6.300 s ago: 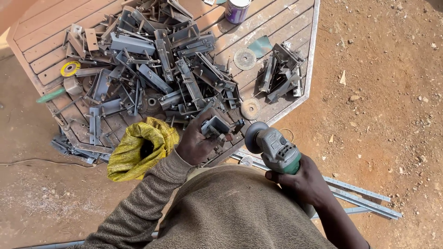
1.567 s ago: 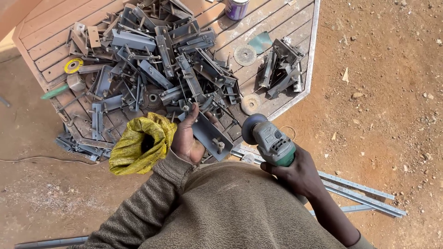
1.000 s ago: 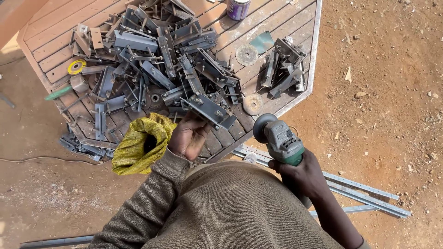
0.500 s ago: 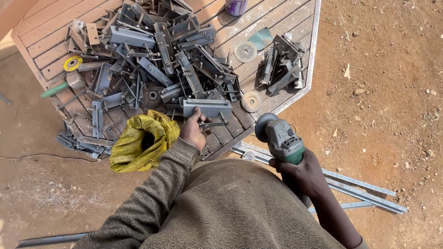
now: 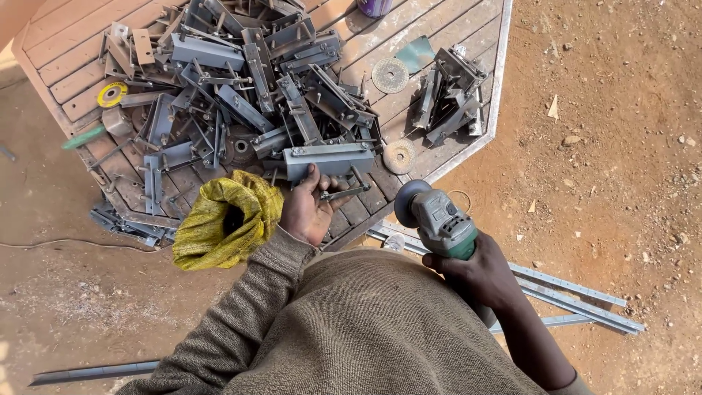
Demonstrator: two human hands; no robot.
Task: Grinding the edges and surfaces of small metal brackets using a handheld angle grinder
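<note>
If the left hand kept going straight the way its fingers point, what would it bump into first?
The left hand already grips a grey metal bracket and points up the table. Going on, it would probably push that bracket into the pile of metal brackets just beyond, though depth is unclear.

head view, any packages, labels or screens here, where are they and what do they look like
Purple round can: top edge of the wooden table, cut off by the frame, pale band on its side.
Yellow round disc with a printed label: left side of the table, dark centre hole.
Yellow mesh sack: near table edge, beside the left hand, crumpled.
No screens or signs.
</note>
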